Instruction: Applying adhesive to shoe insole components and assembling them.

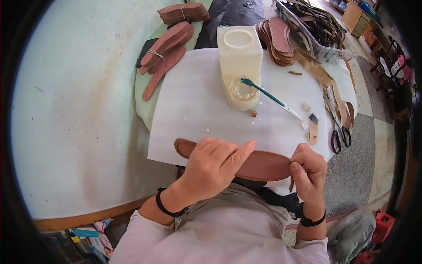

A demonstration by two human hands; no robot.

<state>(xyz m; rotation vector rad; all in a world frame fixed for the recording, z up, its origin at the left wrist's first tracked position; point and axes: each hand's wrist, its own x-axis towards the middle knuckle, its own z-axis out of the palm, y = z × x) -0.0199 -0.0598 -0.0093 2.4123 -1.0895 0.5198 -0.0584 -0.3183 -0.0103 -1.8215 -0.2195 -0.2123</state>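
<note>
A reddish-brown shoe insole (pixel 270 166) with a raised rim lies level across the front of me, over the near edge of the white sheet. My left hand (pixel 211 166) is wrapped over its narrower part, thumb pointing right along the top. At the insole's right end, my right hand (pixel 309 172) pinches the rim between thumb and fingers. A thin brown strip (pixel 292 184) hangs down from that pinch. Beyond the hands stands a cream plastic glue container (pixel 239 55), with a teal-and-white brush (pixel 274 100) leaning out of its front opening.
Bundled insoles (pixel 169 42) lie far left, another bundle (pixel 183 12) behind them. More insoles (pixel 278 42) are right of the container. Black-handled scissors (pixel 339 132), tan strips (pixel 325 78) and small scraps (pixel 313 132) lie at right. A clear basket (pixel 338 52) holds many strips.
</note>
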